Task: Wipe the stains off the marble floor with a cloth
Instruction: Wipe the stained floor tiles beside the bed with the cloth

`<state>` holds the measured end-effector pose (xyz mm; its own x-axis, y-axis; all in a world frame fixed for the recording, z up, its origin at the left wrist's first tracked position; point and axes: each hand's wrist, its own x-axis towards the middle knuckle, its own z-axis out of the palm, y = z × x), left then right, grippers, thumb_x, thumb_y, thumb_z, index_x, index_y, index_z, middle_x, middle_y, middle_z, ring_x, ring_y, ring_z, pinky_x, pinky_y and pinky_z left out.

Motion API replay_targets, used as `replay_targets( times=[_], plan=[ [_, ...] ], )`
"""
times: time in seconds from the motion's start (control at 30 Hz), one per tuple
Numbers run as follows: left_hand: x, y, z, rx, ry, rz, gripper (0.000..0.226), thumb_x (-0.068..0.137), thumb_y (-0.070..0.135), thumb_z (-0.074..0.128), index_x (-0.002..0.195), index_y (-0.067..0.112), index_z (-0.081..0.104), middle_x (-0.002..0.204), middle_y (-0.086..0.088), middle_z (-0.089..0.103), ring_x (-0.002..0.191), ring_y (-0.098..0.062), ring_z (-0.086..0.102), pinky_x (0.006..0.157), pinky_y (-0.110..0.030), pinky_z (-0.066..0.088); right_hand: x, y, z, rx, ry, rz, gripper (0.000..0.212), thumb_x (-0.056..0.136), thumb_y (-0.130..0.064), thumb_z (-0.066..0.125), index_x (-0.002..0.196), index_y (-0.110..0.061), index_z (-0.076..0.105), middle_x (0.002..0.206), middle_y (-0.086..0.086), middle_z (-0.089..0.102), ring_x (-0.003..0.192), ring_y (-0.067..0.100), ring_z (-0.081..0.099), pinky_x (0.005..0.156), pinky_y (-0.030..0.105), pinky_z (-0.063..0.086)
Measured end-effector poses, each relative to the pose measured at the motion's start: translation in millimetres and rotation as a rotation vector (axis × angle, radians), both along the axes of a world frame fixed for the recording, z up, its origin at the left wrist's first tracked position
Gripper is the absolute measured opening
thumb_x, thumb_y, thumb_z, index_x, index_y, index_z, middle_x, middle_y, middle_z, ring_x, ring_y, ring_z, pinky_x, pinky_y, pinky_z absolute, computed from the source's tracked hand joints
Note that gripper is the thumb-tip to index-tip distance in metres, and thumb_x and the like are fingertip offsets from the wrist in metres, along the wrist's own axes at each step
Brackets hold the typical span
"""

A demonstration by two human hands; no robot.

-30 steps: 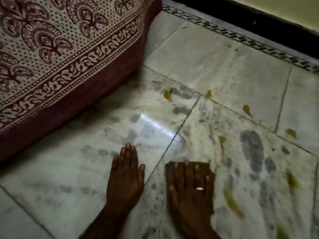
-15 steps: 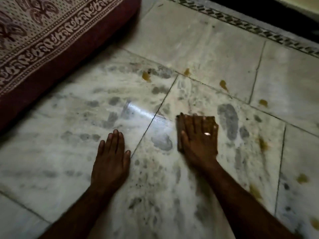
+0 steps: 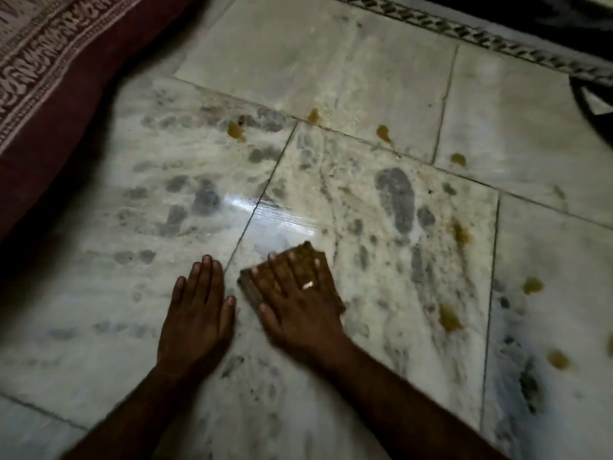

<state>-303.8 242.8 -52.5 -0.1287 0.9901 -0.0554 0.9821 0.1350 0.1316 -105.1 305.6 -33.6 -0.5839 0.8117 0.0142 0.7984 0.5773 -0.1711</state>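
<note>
The floor shows wet streaks where wiping passed; a mattress borders it at 10 o'clock. The right hand, fingers flat, has drawn the cloth back beside the left hand, which lies spread on the marble. Yellow stains from 11 to 4 o'clock of the cloth remain, with nothing blocking them.

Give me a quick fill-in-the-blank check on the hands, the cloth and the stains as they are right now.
1. The cloth lies under the right hand, which wears a ____.
2. The left hand rests flat on the marble floor and holds ____.
3. The unwiped stains beyond the cloth are ____ in colour.
Missing words: ring; nothing; yellow.
</note>
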Motion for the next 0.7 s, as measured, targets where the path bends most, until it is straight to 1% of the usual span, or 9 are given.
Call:
replay_targets(
  times=[0.03,0.13,0.23,0.33,0.37,0.43,0.5,0.6,0.7],
  plan=[
    [1,0,0,-0.011,-0.007,0.016,0.068,0.101,0.040,0.023,0.157,0.002,0.025,0.166,-0.017,0.022,0.153,-0.031,0.025,0.124,-0.050,0.018,7,15,0,-0.001,-0.025,-0.042,0.054,0.105,-0.050,0.035,0.158,-0.038,0.037,0.166,0.001,0.038,0.156,0.030,0.027,0.126,0.061,0.012],
    [5,2,2,-0.025,-0.024,0.069,0.070,0.101,0.044,0.019,0.159,0.003,0.020,0.168,-0.014,0.016,0.155,-0.028,0.019,0.126,-0.047,0.011,51,41,1,-0.022,-0.154,-0.217,0.056,0.108,-0.050,0.018,0.163,-0.040,0.018,0.171,0.001,0.024,0.159,0.033,0.014,0.124,0.063,0.006],
    [11,1,3,-0.028,-0.036,0.063,0.071,0.101,0.044,0.018,0.159,0.003,0.018,0.168,-0.014,0.015,0.156,-0.027,0.016,0.126,-0.046,0.009,106,18,4,-0.008,-0.168,-0.452,0.059,0.107,-0.047,0.023,0.164,-0.033,0.019,0.171,0.006,0.025,0.158,0.036,0.019,0.124,0.064,0.011],
    [25,-3,2,-0.016,-0.028,-0.019,0.069,0.101,0.041,0.022,0.159,0.003,0.019,0.168,-0.014,0.016,0.155,-0.028,0.019,0.126,-0.047,0.010,135,-52,4,-0.025,-0.165,-0.599,0.062,0.106,-0.044,0.025,0.164,-0.024,0.020,0.171,0.011,0.023,0.157,0.038,0.020,0.121,0.067,0.019],
    [30,-5,2,-0.006,-0.024,-0.040,0.069,0.101,0.040,0.023,0.158,0.002,0.021,0.167,-0.015,0.018,0.154,-0.028,0.021,0.125,-0.047,0.011,133,-79,5,-0.021,-0.166,-0.592,0.063,0.105,-0.042,0.028,0.164,-0.021,0.022,0.171,0.013,0.023,0.157,0.039,0.020,0.120,0.068,0.022],
    [38,-9,1,0.014,-0.022,-0.060,0.068,0.100,0.038,0.026,0.157,0.001,0.023,0.166,-0.017,0.020,0.154,-0.029,0.023,0.125,-0.047,0.011,116,-121,6,0.018,-0.138,-0.504,0.064,0.101,-0.038,0.039,0.160,-0.017,0.033,0.168,0.016,0.029,0.154,0.043,0.027,0.116,0.071,0.029],
    [43,-11,1,0.029,-0.025,-0.065,0.068,0.100,0.038,0.028,0.157,0.000,0.025,0.166,-0.018,0.021,0.153,-0.030,0.023,0.125,-0.046,0.011,90,-133,9,0.011,-0.072,-0.379,0.064,0.097,-0.040,0.047,0.159,-0.022,0.038,0.167,0.011,0.032,0.153,0.040,0.030,0.115,0.069,0.032],
    [48,-12,1,0.048,-0.019,-0.067,0.068,0.100,0.037,0.028,0.156,-0.002,0.027,0.165,-0.020,0.024,0.152,-0.033,0.026,0.125,-0.049,0.015,58,-100,6,0.010,0.013,-0.227,0.062,0.101,-0.043,0.046,0.161,-0.031,0.032,0.169,0.003,0.030,0.157,0.031,0.024,0.122,0.063,0.026],
    [57,-13,2,0.040,-0.016,-0.087,0.067,0.101,0.037,0.028,0.155,-0.002,0.028,0.164,-0.020,0.025,0.152,-0.033,0.028,0.124,-0.050,0.017,47,-39,0,0.035,0.039,-0.226,0.056,0.104,-0.044,0.042,0.158,-0.032,0.038,0.167,0.002,0.036,0.157,0.029,0.026,0.125,0.059,0.019]
  ],
)
